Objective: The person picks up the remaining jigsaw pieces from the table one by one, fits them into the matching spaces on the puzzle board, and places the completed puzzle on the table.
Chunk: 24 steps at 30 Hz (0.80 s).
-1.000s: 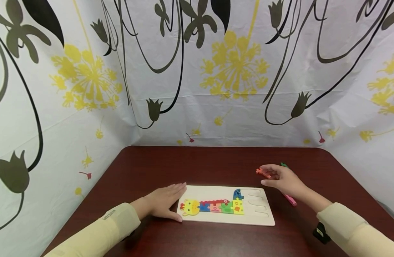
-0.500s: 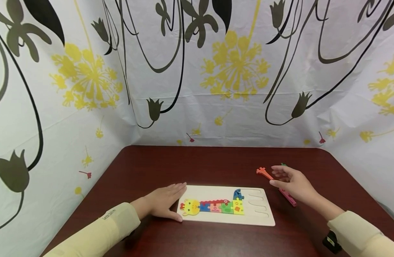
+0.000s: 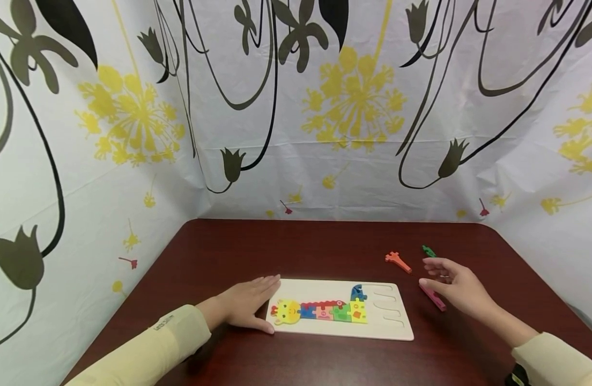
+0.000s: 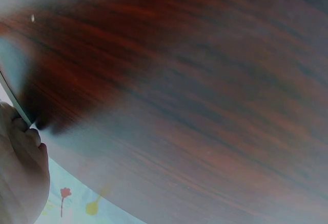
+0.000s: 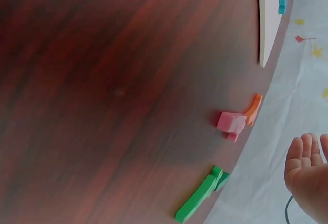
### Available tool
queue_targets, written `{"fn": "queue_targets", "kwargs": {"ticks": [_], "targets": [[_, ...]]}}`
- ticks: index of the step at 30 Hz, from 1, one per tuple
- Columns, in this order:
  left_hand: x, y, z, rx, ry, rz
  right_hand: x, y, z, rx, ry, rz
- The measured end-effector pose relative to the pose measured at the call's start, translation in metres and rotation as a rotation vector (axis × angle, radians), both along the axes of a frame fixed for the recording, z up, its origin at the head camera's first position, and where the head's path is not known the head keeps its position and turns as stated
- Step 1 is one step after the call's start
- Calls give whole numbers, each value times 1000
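My left hand (image 3: pixel 248 304) rests at the left end of a white puzzle board (image 3: pixel 315 290), fingers fairly straight and thumb spread along its edge. On the board lies a giraffe-shaped puzzle with a yellow head (image 3: pixel 287 312), several coloured body pieces and one blue leg piece (image 3: pixel 357 292). Outlined slots mark the board's right part. To the right, my right hand (image 3: pixel 460 284) is over a pink puzzle piece (image 3: pixel 434 299), partly covering it in the head view, with nothing visible between its loosely bent fingers. An orange piece (image 3: pixel 399 262) and a green piece (image 3: pixel 428 251) lie nearby.
A dark red-brown wooden table (image 3: pixel 296 246) carries everything. Behind it and at the sides hangs a white cloth (image 3: pixel 276 177) with yellow flowers and dark stems. In the right wrist view, the loose green piece (image 5: pixel 200 196) lies near the table edge.
My right hand has let go of the orange piece, which stays on the table, and has moved right toward the pink piece. The left hand and board stay put.
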<state>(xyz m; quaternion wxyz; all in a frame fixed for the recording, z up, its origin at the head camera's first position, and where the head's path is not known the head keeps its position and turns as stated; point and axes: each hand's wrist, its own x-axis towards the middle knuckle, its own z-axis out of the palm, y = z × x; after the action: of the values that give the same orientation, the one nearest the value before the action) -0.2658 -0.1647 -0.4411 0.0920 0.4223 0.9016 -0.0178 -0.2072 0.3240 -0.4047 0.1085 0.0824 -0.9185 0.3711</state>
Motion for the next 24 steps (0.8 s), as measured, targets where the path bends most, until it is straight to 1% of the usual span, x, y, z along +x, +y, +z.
{"fn": "queue_targets", "kwargs": {"ticks": [8, 18, 24], "targets": [[2, 0, 1, 13, -3, 5, 9, 13, -7, -18, 63, -48], [1, -1, -1, 20, 9, -3, 20, 20, -12, -8, 21, -129], [1, 0, -1, 12, 1, 9, 26, 23, -20, -15, 8, -184]]}}
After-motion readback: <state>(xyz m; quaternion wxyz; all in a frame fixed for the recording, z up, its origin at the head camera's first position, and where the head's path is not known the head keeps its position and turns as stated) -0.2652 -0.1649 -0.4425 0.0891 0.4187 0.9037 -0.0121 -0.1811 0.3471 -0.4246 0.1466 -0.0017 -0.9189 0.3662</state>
